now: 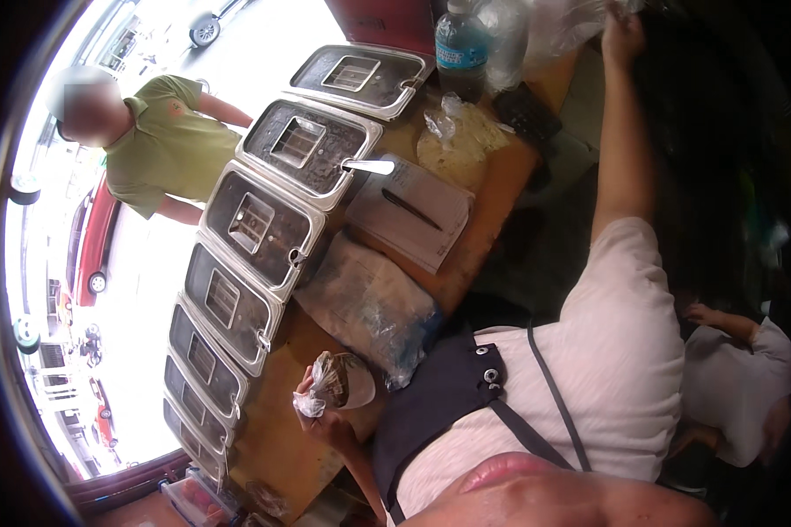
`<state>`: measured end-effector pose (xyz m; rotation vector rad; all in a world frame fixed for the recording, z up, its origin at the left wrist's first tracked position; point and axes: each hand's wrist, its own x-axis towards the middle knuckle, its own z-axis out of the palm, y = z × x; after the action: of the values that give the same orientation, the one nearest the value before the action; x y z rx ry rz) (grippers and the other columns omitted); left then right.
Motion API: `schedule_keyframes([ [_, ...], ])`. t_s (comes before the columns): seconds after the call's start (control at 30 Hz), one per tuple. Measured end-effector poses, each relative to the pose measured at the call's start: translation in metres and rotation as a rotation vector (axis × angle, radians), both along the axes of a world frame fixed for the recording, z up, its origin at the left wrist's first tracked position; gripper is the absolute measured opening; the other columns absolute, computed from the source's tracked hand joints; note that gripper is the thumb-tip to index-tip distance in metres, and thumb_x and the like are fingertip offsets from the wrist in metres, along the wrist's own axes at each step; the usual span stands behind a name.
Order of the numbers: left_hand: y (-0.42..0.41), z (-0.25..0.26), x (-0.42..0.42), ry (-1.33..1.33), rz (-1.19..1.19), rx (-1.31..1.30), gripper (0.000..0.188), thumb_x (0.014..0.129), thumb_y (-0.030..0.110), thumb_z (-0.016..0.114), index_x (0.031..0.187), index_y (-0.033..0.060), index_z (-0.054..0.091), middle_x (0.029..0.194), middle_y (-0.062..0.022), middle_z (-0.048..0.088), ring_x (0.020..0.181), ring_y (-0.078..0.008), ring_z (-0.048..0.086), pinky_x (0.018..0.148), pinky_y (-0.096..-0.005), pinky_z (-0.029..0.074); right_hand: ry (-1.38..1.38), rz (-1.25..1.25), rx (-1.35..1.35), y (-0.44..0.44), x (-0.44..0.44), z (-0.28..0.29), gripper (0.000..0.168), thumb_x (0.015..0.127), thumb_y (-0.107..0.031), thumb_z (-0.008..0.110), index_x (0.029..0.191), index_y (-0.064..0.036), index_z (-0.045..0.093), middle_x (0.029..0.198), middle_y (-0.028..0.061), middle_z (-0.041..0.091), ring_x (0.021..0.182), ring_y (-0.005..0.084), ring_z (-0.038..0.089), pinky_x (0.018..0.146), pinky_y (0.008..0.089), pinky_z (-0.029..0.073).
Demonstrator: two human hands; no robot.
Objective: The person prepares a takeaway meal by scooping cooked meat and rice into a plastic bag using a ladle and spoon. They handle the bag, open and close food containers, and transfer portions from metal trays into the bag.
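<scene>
My left hand (326, 418) grips the gathered neck of a clear plastic bag (333, 382) with brown contents, held above the wooden counter (263, 448). Beside that bag, a pale rounded thing shows partly; I cannot tell what it is. My right arm stretches far out to the side. There my right hand (623, 36) pinches thin clear plastic bags (567, 23) at the picture's rim. Nearest my body lies a large plastic-wrapped packet (376, 296). Past it rests a notebook (409, 211) with a dark pen (412, 209) on top.
A row of several lidded steel food pans (263, 224) lines the counter's far side; a metal handle (369, 166) sticks out of one. A customer (171, 138) stands beyond. Water bottle (461, 53), bag of yellowish food (458, 135) and calculator-like black object (527, 113) stand rightward. Another person (732, 388) is behind.
</scene>
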<state>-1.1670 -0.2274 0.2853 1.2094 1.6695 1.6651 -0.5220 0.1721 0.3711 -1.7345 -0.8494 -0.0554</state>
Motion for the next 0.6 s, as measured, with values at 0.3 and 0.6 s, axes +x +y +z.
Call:
schedule_keyframes([
  [0.3, 0.011, 0.035, 0.008, 0.212, -0.039, 0.012, 0.028, 0.081, -0.007, 0.047, 0.107, -0.0065, 0.055, 0.116, -0.0250, 0.058, 0.107, -0.0303, 0.058, 0.095, -0.0403, 0.045, -0.175, 0.118, 0.843, 0.005, -0.054, 0.029, 0.054, 0.080, -0.046, 0.066, 0.109, 0.000, 0.063, 0.108, 0.0210, 0.064, 0.106, 0.0322, 0.059, 0.090, 0.0415, 0.043],
  [0.6, 0.045, 0.072, 0.026, 0.294, -0.283, 0.097, 0.025, 0.079, 0.007, 0.069, 0.101, -0.0028, 0.061, 0.109, -0.0246, 0.062, 0.105, -0.0303, 0.061, 0.091, -0.0382, 0.047, -0.107, 0.259, 1.043, -0.067, -0.130, 0.093, 0.026, 0.087, -0.021, 0.068, 0.073, 0.000, 0.064, 0.066, -0.0004, 0.062, 0.059, 0.0048, 0.053, 0.052, 0.0210, 0.041],
])
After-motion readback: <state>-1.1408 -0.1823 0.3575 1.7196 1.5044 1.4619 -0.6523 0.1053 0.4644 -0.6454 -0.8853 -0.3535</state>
